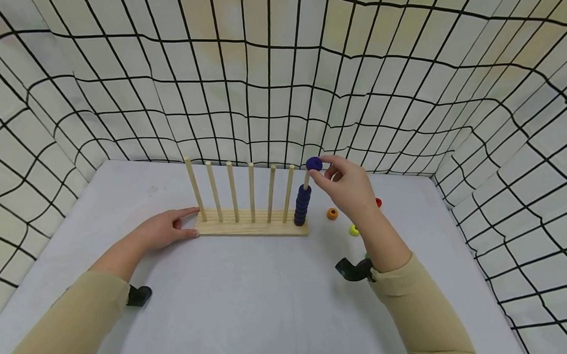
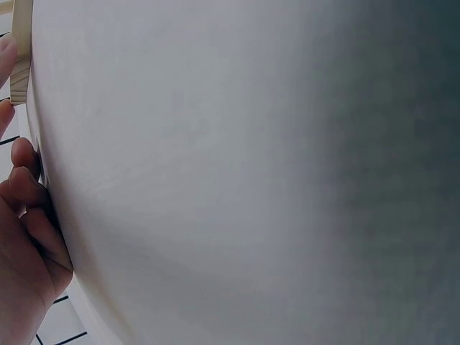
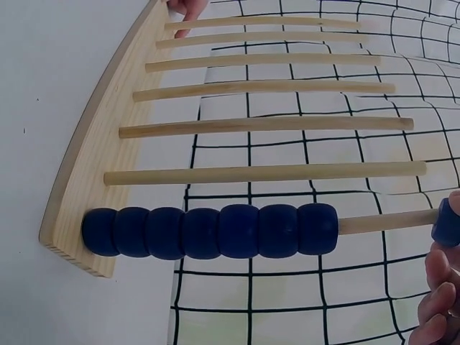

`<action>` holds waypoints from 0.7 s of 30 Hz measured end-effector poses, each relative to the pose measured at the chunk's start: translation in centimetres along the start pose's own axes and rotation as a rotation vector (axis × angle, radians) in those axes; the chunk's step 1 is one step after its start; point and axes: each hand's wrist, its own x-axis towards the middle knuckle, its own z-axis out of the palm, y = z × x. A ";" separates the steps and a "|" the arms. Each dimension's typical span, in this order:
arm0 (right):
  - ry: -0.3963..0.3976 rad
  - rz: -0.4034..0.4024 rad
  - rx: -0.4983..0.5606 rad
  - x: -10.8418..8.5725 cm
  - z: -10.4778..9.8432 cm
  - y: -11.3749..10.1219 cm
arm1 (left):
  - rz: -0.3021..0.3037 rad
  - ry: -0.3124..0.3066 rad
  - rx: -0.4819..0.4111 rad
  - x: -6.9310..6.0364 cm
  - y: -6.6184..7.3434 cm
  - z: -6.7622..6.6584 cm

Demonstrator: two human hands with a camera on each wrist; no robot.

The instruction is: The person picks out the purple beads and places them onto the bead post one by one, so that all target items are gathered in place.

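A pale wooden peg rack [image 1: 250, 229] with a row of upright pegs stands on the white table. My left hand [image 1: 159, 231] holds its left end, thumb at the front corner and forefinger at the back one. On the rightmost peg sits a stack of dark blue beads [image 1: 302, 205], also seen as a blue row [image 3: 219, 231] in the right wrist view. Between thumb and forefinger my right hand [image 1: 351, 189] pinches another blue bead [image 1: 314, 163], which is at the tip of that same peg [image 3: 388, 221]. The other pegs carry no beads.
Right of the rack lie an orange bead [image 1: 332, 214], a yellow bead [image 1: 354, 231] and a red bead [image 1: 378, 202]. Something green is mostly hidden under my right wrist. A black net [image 1: 268, 86] encloses the table's back and sides.
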 end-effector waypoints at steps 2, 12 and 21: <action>-0.001 0.005 -0.004 0.1 0.1 0.0 | 0.004 -0.001 -0.003 0.0 0.0 0.0; -0.014 0.005 -0.013 0.4 0.7 -0.2 | 0.018 0.005 0.002 -0.1 -0.3 -0.1; -0.020 0.006 -0.048 0.4 1.2 0.2 | 0.034 0.010 -0.001 -0.1 -0.2 -0.1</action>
